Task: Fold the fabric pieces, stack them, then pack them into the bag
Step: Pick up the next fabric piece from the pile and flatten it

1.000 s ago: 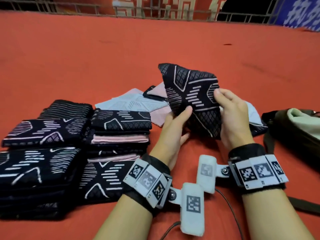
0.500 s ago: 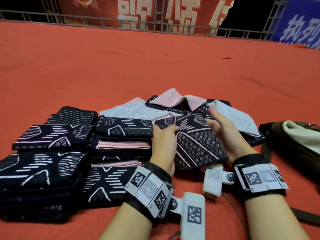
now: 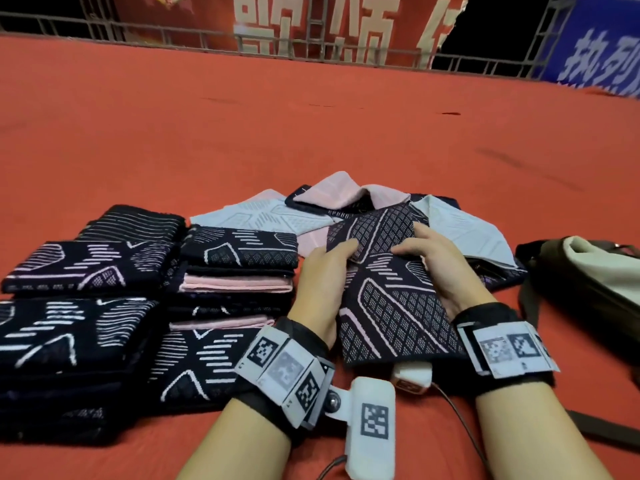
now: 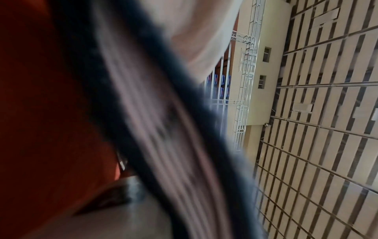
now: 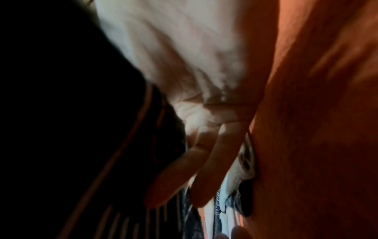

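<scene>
Both hands, left hand (image 3: 320, 271) and right hand (image 3: 438, 268), pinching dark patterned fabric piece (image 3: 391, 306) at frame centre, long axis toward camera; folded stacks (image 3: 239, 271) at left.

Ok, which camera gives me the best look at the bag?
The head view. The bag lies at the right edge, dark olive with a pale lining showing at its mouth, right of the right hand. The left wrist view shows only blurred cloth and a wall; the right wrist view shows fingers and cloth, no bag.
</scene>
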